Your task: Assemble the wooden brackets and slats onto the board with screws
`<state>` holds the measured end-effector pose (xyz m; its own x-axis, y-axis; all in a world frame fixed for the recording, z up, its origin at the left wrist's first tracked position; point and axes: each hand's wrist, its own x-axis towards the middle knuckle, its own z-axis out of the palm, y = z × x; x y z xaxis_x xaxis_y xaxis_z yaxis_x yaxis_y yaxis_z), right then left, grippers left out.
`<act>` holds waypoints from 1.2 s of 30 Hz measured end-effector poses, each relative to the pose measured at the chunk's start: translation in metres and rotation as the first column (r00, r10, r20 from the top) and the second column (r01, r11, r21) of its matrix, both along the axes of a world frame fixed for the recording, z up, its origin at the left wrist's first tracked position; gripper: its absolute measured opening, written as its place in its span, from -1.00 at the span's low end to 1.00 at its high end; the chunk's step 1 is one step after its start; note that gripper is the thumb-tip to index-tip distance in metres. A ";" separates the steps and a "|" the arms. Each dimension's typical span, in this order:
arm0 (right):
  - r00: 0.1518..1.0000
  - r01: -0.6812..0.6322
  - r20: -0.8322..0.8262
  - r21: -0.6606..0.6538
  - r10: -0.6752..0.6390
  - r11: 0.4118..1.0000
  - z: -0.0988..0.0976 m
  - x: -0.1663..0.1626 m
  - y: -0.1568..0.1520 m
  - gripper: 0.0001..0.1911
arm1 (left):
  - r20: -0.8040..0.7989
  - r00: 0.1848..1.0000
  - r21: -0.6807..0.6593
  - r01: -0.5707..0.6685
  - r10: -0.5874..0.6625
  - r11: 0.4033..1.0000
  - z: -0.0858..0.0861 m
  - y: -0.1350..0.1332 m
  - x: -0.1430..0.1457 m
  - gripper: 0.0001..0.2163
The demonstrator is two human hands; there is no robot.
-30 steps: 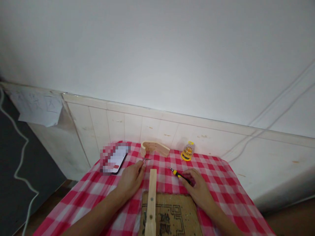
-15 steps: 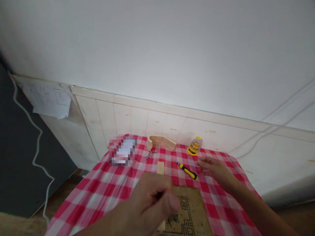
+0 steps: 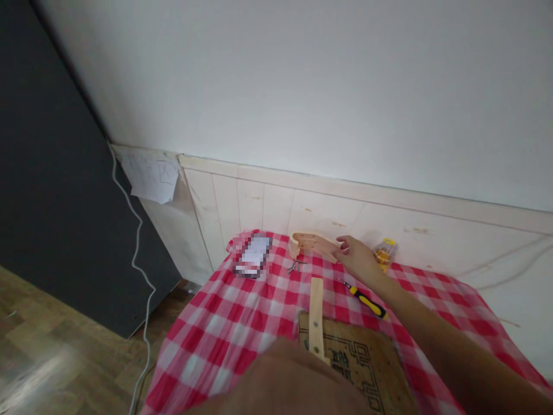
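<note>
My right hand (image 3: 355, 258) reaches to the far edge of the table, at the right end of a curved pale wooden piece (image 3: 314, 242). Its thumb and fingers are apart around that end; whether they touch it I cannot tell. In the near foreground is my left hand (image 3: 298, 383), seen from the back, with its fingers hidden. Just past it lies a narrow wooden strip (image 3: 317, 302) bearing two screws, over a brown board (image 3: 380, 351) with dark line patterns. A black and yellow screwdriver (image 3: 369, 302) rests on the cloth below my right forearm.
Several loose screws (image 3: 296, 267) lie near the curved piece. A phone (image 3: 254, 255) is at the back left, and a clear, yellow-topped bit case (image 3: 384, 253) stands behind my right wrist. The red checked cloth (image 3: 224, 323) covers the table, which meets a wall (image 3: 276, 202).
My right hand has moved left and forward from beside the screwdriver to the curved wooden piece. My left hand has dropped lower, uncovering more of the strip. The view has swung left.
</note>
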<state>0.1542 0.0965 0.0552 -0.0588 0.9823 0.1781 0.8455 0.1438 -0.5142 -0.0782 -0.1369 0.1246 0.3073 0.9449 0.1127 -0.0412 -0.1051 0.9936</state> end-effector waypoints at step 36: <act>0.762 -0.384 -0.640 -0.321 0.100 0.866 -0.017 0.019 -0.116 -0.86 | -0.377 0.842 0.270 -0.297 0.385 0.916 -0.150 -0.003 0.041 -0.73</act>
<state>0.1731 -0.0199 0.0381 -0.3286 0.9320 -0.1530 0.3204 -0.0424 -0.9463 -0.0376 -0.1402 -0.0255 0.0286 0.9706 0.2390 0.4429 -0.2266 0.8675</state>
